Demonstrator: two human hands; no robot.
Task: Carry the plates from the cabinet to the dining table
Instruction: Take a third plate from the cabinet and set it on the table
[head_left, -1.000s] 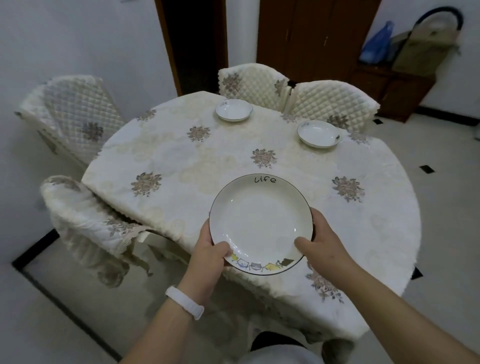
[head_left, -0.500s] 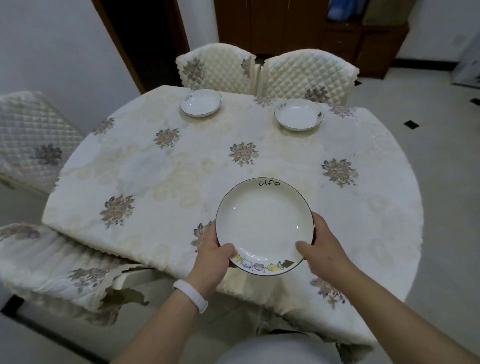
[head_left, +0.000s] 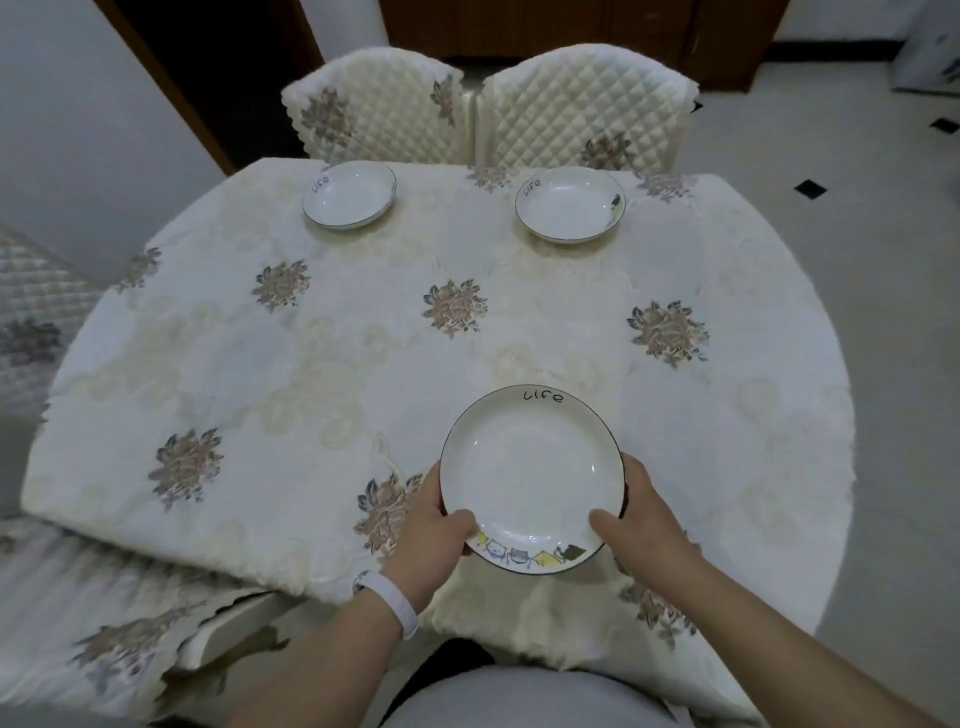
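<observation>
While the left hand (head_left: 426, 540) and right hand (head_left: 644, 525) grip it from either side, a white plate (head_left: 530, 467) sits over the near edge of the table (head_left: 311, 374), low to the cloth (head_left: 545, 338); whether its base touches the cloth I cannot tell from this angle. Each thumb is curled over the rim on top, the left at the lower left and the right at the lower right, and the other fingers are hidden beneath. The plate has a dark rim line, the word "Life" on its far side and small cartoon figures on its near side. A white band (head_left: 395, 600) circles the left wrist.

Two more plates lie flat on the far side of the table, well apart from the held one. The far left plate (head_left: 349, 195) is in front of one quilted chair (head_left: 374, 109), and the far right plate (head_left: 570, 204) is in front of the second chair (head_left: 587, 98) just beside it. Both carry the same word. The cloth is cream with brownish flower bunches, one of them partly covered by the left hand. A third chair (head_left: 31, 312) stands at the table's left, and a fourth chair (head_left: 78, 623) at the near left.
</observation>
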